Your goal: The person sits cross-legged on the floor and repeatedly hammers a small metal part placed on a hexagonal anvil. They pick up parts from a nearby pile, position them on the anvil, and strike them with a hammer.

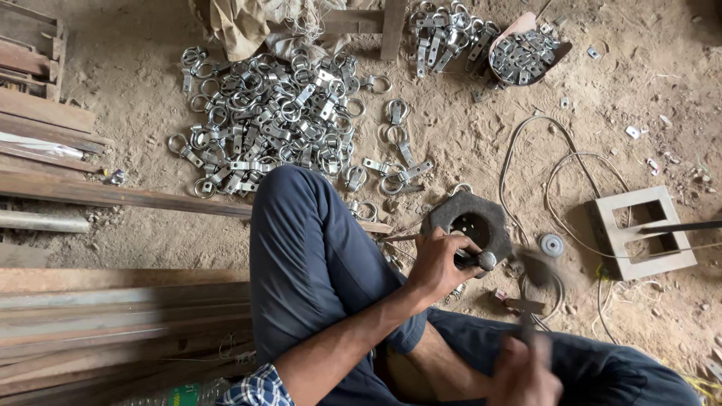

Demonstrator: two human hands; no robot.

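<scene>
Left hand [440,265] pinches a small metal piece [481,261] with a rounded silver end, pressing it on the rim of a dark, six-sided iron block [470,222] with a round hole, set on the sandy floor [481,143] beside the knee. Right hand [524,372], blurred, is clenched around a hammer [535,278]. Beyond lies a heap of shiny ring clamps [274,116].

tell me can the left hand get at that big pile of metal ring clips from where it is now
Probably not without shifting: the left hand is gripping a small part on the dark block, and the raised knee lies between it and the pile.
</scene>
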